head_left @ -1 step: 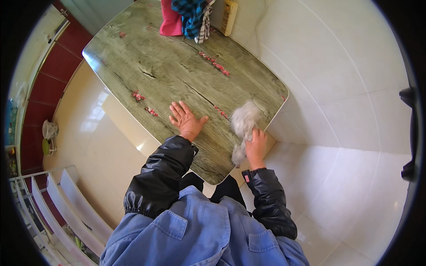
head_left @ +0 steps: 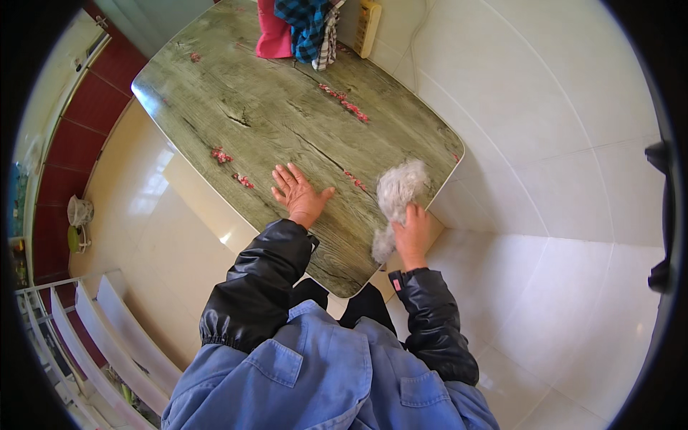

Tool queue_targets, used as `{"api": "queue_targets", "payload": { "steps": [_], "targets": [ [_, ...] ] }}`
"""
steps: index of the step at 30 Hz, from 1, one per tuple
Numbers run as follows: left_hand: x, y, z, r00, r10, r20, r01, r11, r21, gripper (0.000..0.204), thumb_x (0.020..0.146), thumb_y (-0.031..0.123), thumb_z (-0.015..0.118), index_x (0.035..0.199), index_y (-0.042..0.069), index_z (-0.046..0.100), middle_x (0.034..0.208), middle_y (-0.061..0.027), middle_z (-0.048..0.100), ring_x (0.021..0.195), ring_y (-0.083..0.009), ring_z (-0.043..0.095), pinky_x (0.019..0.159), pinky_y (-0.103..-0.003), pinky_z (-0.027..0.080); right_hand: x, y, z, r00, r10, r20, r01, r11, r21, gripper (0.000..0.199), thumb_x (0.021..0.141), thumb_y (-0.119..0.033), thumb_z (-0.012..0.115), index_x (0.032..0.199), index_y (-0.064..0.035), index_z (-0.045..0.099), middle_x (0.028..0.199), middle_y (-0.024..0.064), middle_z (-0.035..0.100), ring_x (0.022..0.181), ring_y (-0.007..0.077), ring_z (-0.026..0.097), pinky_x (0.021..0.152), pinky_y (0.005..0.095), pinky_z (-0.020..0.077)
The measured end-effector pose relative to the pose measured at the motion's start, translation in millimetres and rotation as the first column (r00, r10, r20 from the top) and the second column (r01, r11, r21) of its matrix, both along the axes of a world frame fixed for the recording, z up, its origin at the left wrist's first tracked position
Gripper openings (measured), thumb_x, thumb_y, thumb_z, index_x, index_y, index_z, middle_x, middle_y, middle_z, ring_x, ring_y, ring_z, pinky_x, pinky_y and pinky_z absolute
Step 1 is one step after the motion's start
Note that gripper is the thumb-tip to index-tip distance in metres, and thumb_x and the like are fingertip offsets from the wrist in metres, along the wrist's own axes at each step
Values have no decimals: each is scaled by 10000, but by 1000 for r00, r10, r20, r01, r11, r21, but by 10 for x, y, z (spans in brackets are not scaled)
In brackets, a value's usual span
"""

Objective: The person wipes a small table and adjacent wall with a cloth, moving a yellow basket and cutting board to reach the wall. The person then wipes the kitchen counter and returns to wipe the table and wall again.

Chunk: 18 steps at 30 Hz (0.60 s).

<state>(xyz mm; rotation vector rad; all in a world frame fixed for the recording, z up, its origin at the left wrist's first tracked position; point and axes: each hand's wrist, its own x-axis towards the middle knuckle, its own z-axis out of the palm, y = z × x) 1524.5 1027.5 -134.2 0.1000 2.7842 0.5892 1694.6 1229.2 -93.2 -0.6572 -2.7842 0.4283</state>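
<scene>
A wood-patterned tabletop (head_left: pixel 272 136) with red flower prints lies in front of me. My left hand (head_left: pixel 303 201) rests palm down on it with the fingers spread and holds nothing. Close to the right-hand edge, my right hand (head_left: pixel 411 236) is closed around part of a fluffy greyish-white cloth (head_left: pixel 400 188). The cloth lies bunched against the tabletop, and a smaller lump of it sticks out on the near left side of that hand. My right fingertips are partly hidden.
Pink, blue checked and plaid cloths (head_left: pixel 304 29) sit at the table's far end beside a cream plastic box (head_left: pixel 366 29). A tiled wall (head_left: pixel 545 107) runs along the right. A white rack (head_left: pixel 115 330) stands at lower left, and a basket (head_left: pixel 80 209) hangs by red cabinets (head_left: pixel 68 165).
My right hand and the cloth have shifted very slightly, and the cloth looks less smeared. My left hand stays in place on the tabletop.
</scene>
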Motion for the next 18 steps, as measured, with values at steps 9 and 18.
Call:
{"api": "queue_targets", "payload": {
  "steps": [9,18],
  "targets": [
    [-95,8,-195,996,-8,-89,-5,989,-145,1280,716,676,749,1586,19,78,1652,-250,16,1530,-415,-18,1156,-651,89,386,-276,-61,921,388,39,-386,922,-38,298,755,-97,624,1039,-173,668,966,57,581,955,301,559,764,417,491],
    [-166,-32,-362,968,-71,-240,41,991,-128,1160,783,567,754,1604,103,78,1656,-234,42,1534,-402,7,1157,-634,127,2200,2596,3501,915,-398,-66,307,581,753,423,721,-57,662,1141,-109,658,1123,109,657,1106,317,590,977,463,439]
  ]
}}
